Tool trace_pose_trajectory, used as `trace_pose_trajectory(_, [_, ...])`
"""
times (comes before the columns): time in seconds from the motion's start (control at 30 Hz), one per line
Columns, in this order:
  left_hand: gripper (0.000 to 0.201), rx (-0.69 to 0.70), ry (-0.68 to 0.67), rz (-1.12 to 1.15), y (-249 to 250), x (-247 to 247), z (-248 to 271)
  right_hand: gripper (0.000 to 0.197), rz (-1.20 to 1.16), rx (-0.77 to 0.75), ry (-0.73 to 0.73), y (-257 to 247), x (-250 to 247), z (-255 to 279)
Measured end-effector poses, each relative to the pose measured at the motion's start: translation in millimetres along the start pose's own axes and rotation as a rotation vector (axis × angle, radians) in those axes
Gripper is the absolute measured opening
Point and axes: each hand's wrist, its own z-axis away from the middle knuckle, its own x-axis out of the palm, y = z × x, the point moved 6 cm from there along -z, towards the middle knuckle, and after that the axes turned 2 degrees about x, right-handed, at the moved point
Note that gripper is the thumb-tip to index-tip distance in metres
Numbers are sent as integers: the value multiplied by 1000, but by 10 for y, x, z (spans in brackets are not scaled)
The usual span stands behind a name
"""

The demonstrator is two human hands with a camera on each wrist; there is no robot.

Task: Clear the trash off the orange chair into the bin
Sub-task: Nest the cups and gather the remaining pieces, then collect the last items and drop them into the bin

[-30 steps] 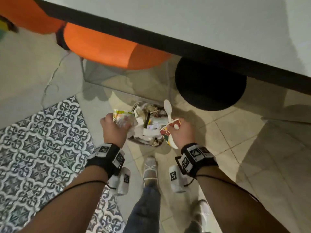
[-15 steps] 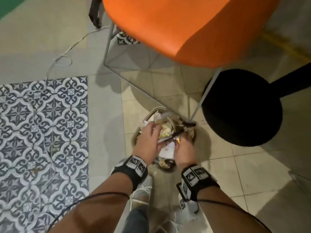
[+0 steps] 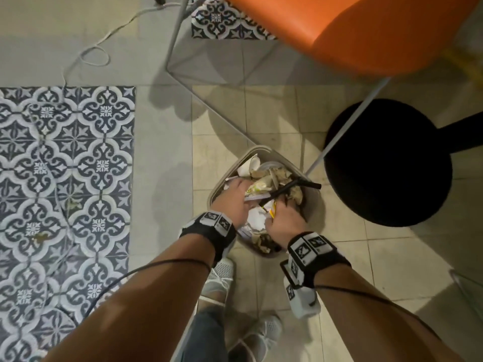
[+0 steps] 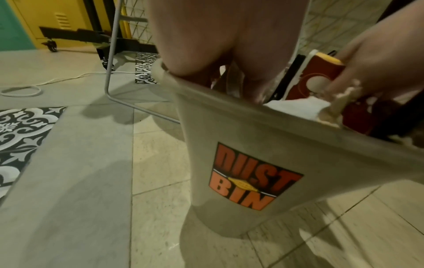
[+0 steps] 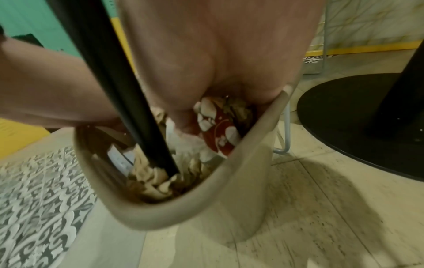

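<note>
While both hands press down among the trash that fills the beige dustbin, the left hand lies on the left side of the heap with its fingers bent over crumpled paper and wrappers, and the right hand lies just beside it on the near right, fingers dug into the pile. Whether either hand really grasps a piece or only pushes on it cannot be told, since the fingertips are buried in the rubbish in every view. A black straw sticks up out of the heap just ahead of the right hand, slanting away to the right past the bin's rim; in the right wrist view it crosses close in front of the camera. Under the right hand sits a red paper cup with white patterning, wedged against the bin's wall among brown and white scraps. The bin bears an orange "DUST BIN" label on its side. Beyond the hands and to the right stands the orange chair on thin metal legs, its seat seen only in part. Right of the hands lies a round black table base. Left of the left forearm spreads patterned floor tile, with a white cable farther ahead.
</note>
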Motion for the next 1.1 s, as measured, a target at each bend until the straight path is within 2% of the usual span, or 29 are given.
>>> trace_pose_trajectory(0.13, [66,28,-49,29,14,-132,105,87,-145,3,-71,17,-143,247])
trace_pose_trajectory(0.27, [87,98,-52,12,113,-223,281,82,-314,34,-53,46,-215,422])
trace_pose_trajectory(0.4, [103,103,-10,15,165,-329,374,87,-410,45,-34,56,-260,501])
trace_pose_trajectory(0.5, [108,56,14,70,173,-410,400,92,-426,28,-14,68,-310,535])
trace_pose_trajectory(0.6, [110,32,-28,77,197,-447,411,95,-446,40,10,91,-361,559])
trace_pose_trajectory(0.8, [113,47,-117,-43,360,-540,467,89,-498,68,2,116,-470,728])
trace_pose_trajectory(0.87, [111,58,-79,-105,493,-638,521,85,-522,88,-2,118,-531,841])
trace_pose_trajectory(0.93, [101,128,14,-155,777,-777,614,80,-555,112,1,140,-600,975])
trace_pose_trajectory(1.0, [86,264,82,-175,1200,-876,755,78,-620,133,31,185,-700,1154])
trace_pose_trajectory(1.1, [60,465,97,-191,1871,-825,979,72,-767,164,100,344,-869,1486])
